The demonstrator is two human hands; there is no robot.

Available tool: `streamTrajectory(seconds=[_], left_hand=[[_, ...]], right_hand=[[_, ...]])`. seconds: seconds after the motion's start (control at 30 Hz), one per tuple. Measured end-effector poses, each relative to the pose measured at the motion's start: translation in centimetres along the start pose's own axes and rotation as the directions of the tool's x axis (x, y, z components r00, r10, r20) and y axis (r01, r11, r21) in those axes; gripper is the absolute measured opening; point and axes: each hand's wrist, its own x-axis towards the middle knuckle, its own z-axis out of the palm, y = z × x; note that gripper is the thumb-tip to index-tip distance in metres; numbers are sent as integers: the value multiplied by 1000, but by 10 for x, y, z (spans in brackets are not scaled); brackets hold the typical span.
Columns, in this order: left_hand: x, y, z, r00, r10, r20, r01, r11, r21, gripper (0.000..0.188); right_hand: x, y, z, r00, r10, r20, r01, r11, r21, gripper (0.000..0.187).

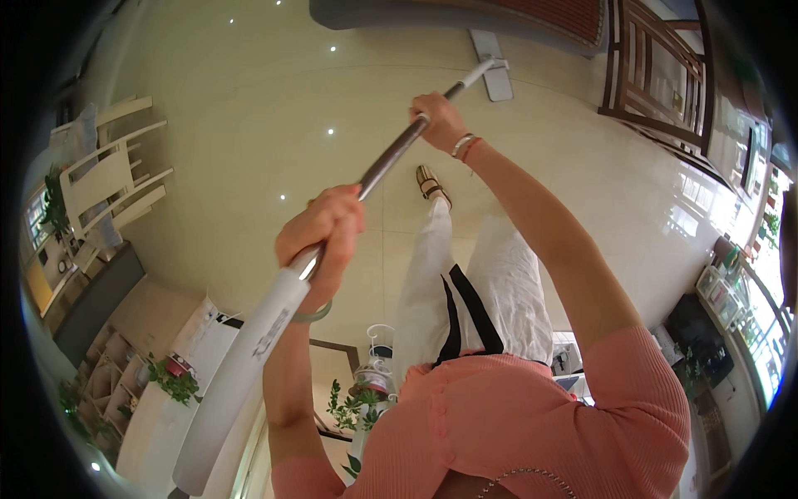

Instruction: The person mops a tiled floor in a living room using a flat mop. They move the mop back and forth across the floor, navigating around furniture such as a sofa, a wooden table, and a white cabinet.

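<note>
A long flat mop [391,155] runs slantwise across the view, its thick white handle end near me and its dark pole reaching away. My left hand [322,237] is wrapped round the pole just above the white grip [249,358]. Farther along, my right hand [438,122] grips the same pole with closed fingers. At the far end, the flat grey-white mop head [496,81] lies on the tiled floor, its far end next to the base of a long dark-edged seat [465,15].
Pale glossy tiles [324,166] make up the floor. A wooden slatted piece of furniture [657,75] stands at the far right, a white slatted chair [108,170] at the left. Potted plants [174,376] are at the lower left. My shoe [432,185] is on the floor below the pole.
</note>
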Motion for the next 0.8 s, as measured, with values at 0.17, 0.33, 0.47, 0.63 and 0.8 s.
streamTrajectory(seconds=[0.17,0.33,0.47,0.63,0.8], left_hand=[[-48,10,-47,951,-116,-286,153,982,111,26],[-101,-1,-42,818,-163,-552,236,970,64,30],[-136,5,-6,755,-194,-627,275,961,33,33],[-193,45,51,641,-348,-684,445,895,-39,32],[-239,90,104,492,-385,-781,470,873,-134,28]], right_hand=[[51,-59,69,965,-55,256,60,998,-13,7],[50,-87,109,899,-121,420,153,987,-43,9],[6,-93,117,914,-133,383,137,990,17,12],[-82,-106,107,867,-142,477,144,989,33,19],[-181,-127,87,772,-48,634,57,998,7,16]])
